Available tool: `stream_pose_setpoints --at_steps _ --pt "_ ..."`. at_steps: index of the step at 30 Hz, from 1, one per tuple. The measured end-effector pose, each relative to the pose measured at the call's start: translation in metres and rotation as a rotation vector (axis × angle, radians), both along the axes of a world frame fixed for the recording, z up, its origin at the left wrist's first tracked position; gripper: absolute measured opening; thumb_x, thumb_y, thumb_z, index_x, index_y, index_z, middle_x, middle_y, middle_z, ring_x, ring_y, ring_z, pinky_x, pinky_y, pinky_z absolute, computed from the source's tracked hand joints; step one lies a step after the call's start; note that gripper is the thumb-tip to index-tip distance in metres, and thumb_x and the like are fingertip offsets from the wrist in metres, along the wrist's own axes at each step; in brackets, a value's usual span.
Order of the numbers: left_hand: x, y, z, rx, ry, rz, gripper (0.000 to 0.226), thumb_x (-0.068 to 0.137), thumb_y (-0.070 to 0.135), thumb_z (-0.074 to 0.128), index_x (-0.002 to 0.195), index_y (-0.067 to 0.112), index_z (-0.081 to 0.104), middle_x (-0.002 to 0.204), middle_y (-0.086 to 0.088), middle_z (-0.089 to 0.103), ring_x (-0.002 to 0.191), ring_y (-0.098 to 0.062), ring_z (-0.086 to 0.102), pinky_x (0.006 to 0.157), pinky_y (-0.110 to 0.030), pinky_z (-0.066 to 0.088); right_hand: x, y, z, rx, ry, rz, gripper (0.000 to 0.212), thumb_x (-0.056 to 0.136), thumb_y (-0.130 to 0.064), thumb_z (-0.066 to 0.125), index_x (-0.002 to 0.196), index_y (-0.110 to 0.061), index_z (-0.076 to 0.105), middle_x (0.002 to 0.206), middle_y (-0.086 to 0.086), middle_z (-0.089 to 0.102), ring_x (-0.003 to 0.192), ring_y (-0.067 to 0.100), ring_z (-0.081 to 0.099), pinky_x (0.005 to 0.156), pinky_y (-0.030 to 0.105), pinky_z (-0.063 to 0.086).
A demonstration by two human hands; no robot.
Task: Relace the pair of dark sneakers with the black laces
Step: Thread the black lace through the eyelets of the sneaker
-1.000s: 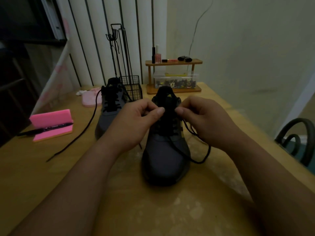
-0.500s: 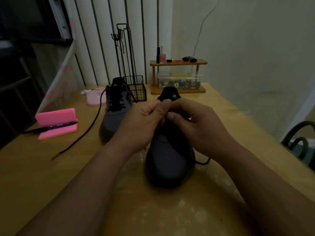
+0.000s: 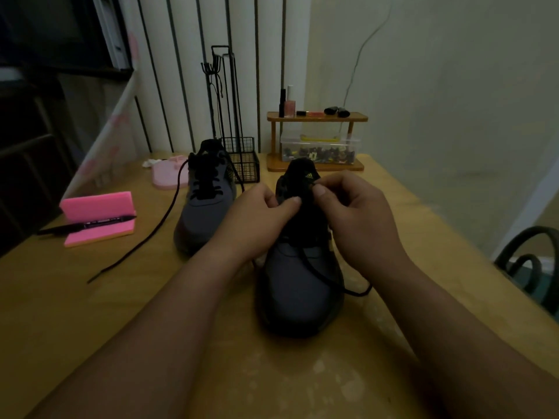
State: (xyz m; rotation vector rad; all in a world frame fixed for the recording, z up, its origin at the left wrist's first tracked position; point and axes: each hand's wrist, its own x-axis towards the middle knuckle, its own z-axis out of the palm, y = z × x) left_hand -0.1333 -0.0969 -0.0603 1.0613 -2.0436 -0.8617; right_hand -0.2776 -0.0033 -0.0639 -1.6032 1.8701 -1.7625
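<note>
Near sneaker sits toe-toward-me in the middle of the wooden table. The second sneaker is just behind it to the left, and its loose lace snakes off across the tabletop.

Left hand and right hand are both up at the tongue. Fingers are curled, and each thumb and forefinger is pinched on the black lace, which drops over the toe and loops off the right side.

Other stuff around:
- a pink foam block on the left with a black marker lying on it
- a wire basket behind the far sneaker
- a small wooden shelf at the back, with little bottles on top and a clear plastic box underneath
- a dark chair, cut off at the right edge

The hands cover most of the lacing. It's super dim, so the lace at the fingertips blends into the tongue and I can't tell which eyelet they're at.
</note>
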Motion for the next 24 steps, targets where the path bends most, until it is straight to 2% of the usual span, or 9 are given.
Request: stream_pose_setpoints --at_steps 2,4,6,8,11,14,17,22,24 --pt "0.004 -0.005 0.002 0.088 0.059 -0.037 0.033 0.101 0.041 0.061 0.094 0.009 0.06 0.081 -0.007 0.065 0.066 -0.019 0.063 0.055 -0.034 0.05 0.003 -0.001 -0.001 0.016 0.02 0.03 0.009 0.103 -0.03 0.064 0.101 -0.028 0.072 0.09 -0.012 0.071 0.089 0.005 0.069 0.077 0.04 0.062" --pt "0.008 -0.005 0.002 0.178 0.118 -0.087 0.026 0.105 0.031 0.055 0.099 0.007 0.064 0.079 -0.009 0.067 0.061 -0.018 0.065 0.051 -0.028 0.053 0.004 -0.001 -0.002 0.027 0.074 0.02 0.009 0.103 -0.032 0.065 0.098 -0.03 0.072 0.087 -0.014 0.07 0.086 0.001 0.067 0.072 0.029 0.06" --pt "0.011 -0.003 0.001 0.224 0.167 -0.124 0.024 0.108 0.023 0.051 0.097 0.006 0.065 0.076 -0.008 0.067 0.058 -0.017 0.063 0.051 -0.025 0.052 0.004 -0.002 -0.004 0.043 0.17 -0.019 0.007 0.101 -0.031 0.067 0.096 -0.031 0.072 0.088 -0.015 0.066 0.087 -0.003 0.063 0.069 0.012 0.048" --pt "0.013 -0.001 0.001 0.267 0.215 -0.149 0.024 0.108 0.021 0.05 0.095 0.006 0.064 0.073 -0.007 0.066 0.059 -0.018 0.063 0.052 -0.026 0.051 0.006 -0.003 -0.006 0.082 0.286 -0.055 0.004 0.098 -0.03 0.069 0.095 -0.032 0.072 0.091 -0.015 0.058 0.089 -0.004 0.056 0.07 0.006 0.038" --pt "0.016 0.0 -0.002 0.315 0.268 -0.179 0.027 0.109 0.021 0.05 0.089 0.009 0.062 0.069 -0.005 0.064 0.061 -0.02 0.062 0.054 -0.028 0.051 0.007 -0.003 -0.007 0.138 0.353 -0.068 0.003 0.096 -0.029 0.071 0.093 -0.029 0.072 0.093 -0.014 0.049 0.088 -0.002 0.052 0.069 0.006 0.036" --pt "0.017 0.001 -0.005 0.308 0.292 -0.181 0.029 0.109 0.023 0.05 0.084 0.012 0.061 0.067 -0.003 0.064 0.061 -0.018 0.061 0.054 -0.028 0.051 0.005 -0.002 -0.003 0.172 0.396 -0.04 0.004 0.097 -0.027 0.07 0.093 -0.029 0.071 0.095 -0.013 0.048 0.088 -0.001 0.051 0.068 0.009 0.035" --pt "0.016 0.001 -0.005 0.305 0.299 -0.179 0.029 0.109 0.023 0.05 0.085 0.011 0.06 0.066 -0.001 0.063 0.058 -0.016 0.06 0.053 -0.027 0.05 0.001 -0.001 0.002 0.202 0.441 0.009 0.005 0.098 -0.024 0.07 0.096 -0.028 0.071 0.096 -0.013 0.048 0.089 -0.001 0.05 0.07 0.007 0.035" --pt "0.016 0.001 -0.005 0.282 0.287 -0.181 0.029 0.109 0.023 0.05 0.086 0.011 0.06 0.064 0.0 0.064 0.058 -0.016 0.06 0.055 -0.029 0.051 -0.005 0.0 0.003 0.215 0.43 0.073 0.008 0.099 -0.023 0.069 0.096 -0.031 0.069 0.098 -0.011 0.049 0.09 0.001 0.051 0.073 0.015 0.039" --pt "0.016 0.001 -0.005 0.276 0.285 -0.181 0.029 0.109 0.022 0.049 0.086 0.011 0.06 0.064 0.001 0.064 0.057 -0.016 0.06 0.054 -0.028 0.051 -0.006 0.001 0.004 0.22 0.426 0.091 0.009 0.099 -0.022 0.068 0.096 -0.03 0.069 0.099 -0.01 0.05 0.091 0.001 0.051 0.074 0.015 0.04"
